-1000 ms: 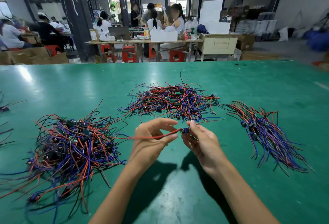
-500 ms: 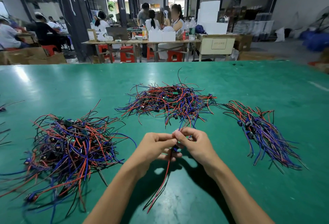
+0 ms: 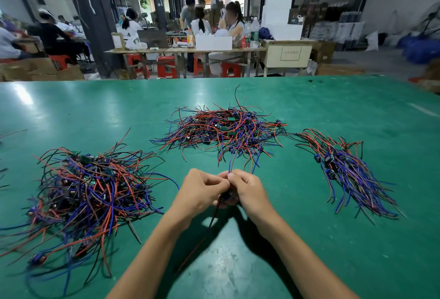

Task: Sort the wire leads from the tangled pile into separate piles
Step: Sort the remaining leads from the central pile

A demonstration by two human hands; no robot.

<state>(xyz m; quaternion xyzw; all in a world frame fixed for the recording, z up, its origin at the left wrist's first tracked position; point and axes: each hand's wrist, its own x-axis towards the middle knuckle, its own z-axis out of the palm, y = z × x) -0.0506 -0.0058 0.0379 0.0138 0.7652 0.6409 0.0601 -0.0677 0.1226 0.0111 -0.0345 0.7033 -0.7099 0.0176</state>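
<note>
1. Wire lead (image 3: 215, 210): one red-and-dark lead is held between both hands above the green table (image 3: 309, 263), on the near side of the middle pile; its tail hangs down and toward the camera between the forearms, blurred along its length.
2. Left hand (image 3: 198, 190): its grip is curled, fingertips pinching the lead's upper end, knuckles touching the right hand.
3. Right hand (image 3: 247, 191): its grip is also curled and clamped on the same lead, thumb and forefinger meeting the left hand's fingers; a small dark part of the lead shows just below the fingers, too small to identify.
4. Thin blue and red wire ends rise from the top of the pinch toward the middle pile; whether they belong to the held lead or to the pile, I cannot tell.
5. Middle pile (image 3: 226, 127): a tangled heap of red, blue and black leads with small green boards, lying on the table just beyond the hands.
6. Left pile (image 3: 88, 191): a larger, looser tangle left of the middle pile and nearer the camera, its wires sprawling toward the table's near edge.
7. Right pile (image 3: 345, 170): right of the middle pile, leads lying roughly parallel, combed toward the near right, connectors gathered at the far end.
</note>
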